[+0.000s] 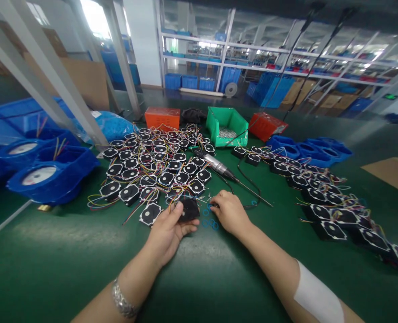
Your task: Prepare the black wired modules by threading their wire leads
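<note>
A black square motor-like part with wires is in my left hand, thumb on top and fingers beneath it. Just to its right, my right hand has its fingers pinched together near the mat; what they hold, if anything, is too small to make out. Between the hands lie several thin blue rings and, just above them, a few small screws. A silver electric screwdriver with a long bit rests beyond my right hand, its bit pointing right.
Many similar parts with coloured wires cover the mat beyond my left hand; more stand in rows at the right. A green bin of small metal pieces stands between two orange boxes. Blue plastic housings sit at the left.
</note>
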Demonstrator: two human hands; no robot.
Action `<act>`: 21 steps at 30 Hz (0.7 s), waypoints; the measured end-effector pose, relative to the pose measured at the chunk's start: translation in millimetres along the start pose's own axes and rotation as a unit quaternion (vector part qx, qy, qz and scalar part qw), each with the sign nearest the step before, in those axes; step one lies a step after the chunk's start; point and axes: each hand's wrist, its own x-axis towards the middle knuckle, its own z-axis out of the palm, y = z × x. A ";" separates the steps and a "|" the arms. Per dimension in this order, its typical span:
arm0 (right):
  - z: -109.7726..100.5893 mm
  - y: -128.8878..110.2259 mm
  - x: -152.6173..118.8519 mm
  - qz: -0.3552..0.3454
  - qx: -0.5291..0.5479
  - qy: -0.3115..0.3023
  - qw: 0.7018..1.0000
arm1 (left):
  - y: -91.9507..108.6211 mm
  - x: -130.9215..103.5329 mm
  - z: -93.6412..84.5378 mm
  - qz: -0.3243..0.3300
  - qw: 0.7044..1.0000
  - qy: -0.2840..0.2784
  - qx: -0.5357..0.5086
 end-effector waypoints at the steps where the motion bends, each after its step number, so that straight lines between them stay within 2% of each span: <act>1: 0.0 -1.4 0.5 0.002 -0.010 -0.006 1.000 | -1.4 -0.1 0.4 -0.002 1.000 -0.001 0.001; 5: -7.4 -5.3 -0.7 0.012 0.012 -0.007 1.000 | -7.2 0.8 1.4 -0.008 1.000 -0.008 0.001; 8: -22.9 -16.0 -8.2 0.015 0.130 0.051 0.990 | -10.6 0.8 2.0 -0.007 1.000 -0.010 0.003; 10: -34.2 -28.7 -14.8 0.001 0.232 0.091 0.969 | -12.1 -0.2 2.5 -0.007 1.000 -0.023 0.004; 12: -40.9 -42.0 -19.8 -0.024 0.285 0.109 0.952 | -13.0 -2.2 3.1 -0.001 0.999 -0.043 0.002; 16: -33.4 -58.1 -21.3 -0.054 0.259 0.132 0.955 | -13.4 -6.3 5.1 0.012 0.997 -0.071 -0.005; 21: -18.2 -63.4 -19.3 -0.060 0.235 0.170 0.955 | -14.1 -7.2 7.0 0.008 0.997 -0.083 0.000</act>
